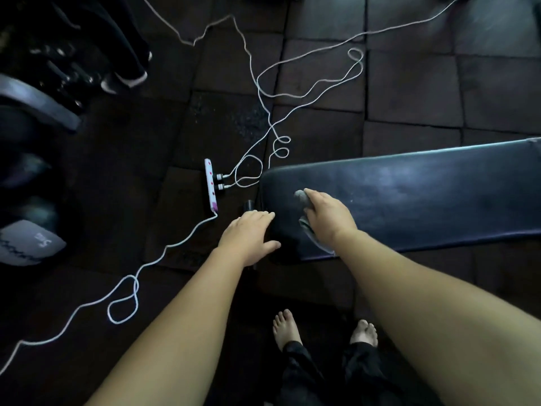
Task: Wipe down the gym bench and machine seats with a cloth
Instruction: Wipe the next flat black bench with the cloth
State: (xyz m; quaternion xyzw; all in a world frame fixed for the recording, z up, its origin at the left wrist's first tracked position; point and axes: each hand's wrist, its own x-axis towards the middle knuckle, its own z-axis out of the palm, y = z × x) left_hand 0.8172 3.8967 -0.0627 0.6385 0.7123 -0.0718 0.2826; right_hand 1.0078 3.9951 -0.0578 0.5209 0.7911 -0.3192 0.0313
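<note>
I'm looking down from the head camera at the near end of the gym bench point(424, 194), a dark padded slab running off to the right above the rubber floor tiles point(409, 83). The right hand point(328, 215) lies palm down on the pad close to its left end, with the grey cloth point(301, 196) under it. One bunched corner of the cloth pokes out past the fingertips and another fold trails out beneath the wrist towards the near edge of the pad. In this dim light the right fingers seem to be spread fairly flat and pressing the cloth to the pad rather than clenched round it.

The left hand point(248, 235) rests at the rounded end of the pad, fingers straight and released, thumb spread towards the right, grasping nothing. Just beyond its fingertips a short black tube point(250, 205) stands out beside the end of the bench.

On the floor left of the bench lies a white power strip point(211, 184) with two plugs in it. Loose white cables point(257, 83) loop away from it across the tiles. My wearer's bare feet point(285, 326) show at the bottom, between the forearms. Far left sits a grey weight point(29, 244) with markings too blurred to read.
</note>
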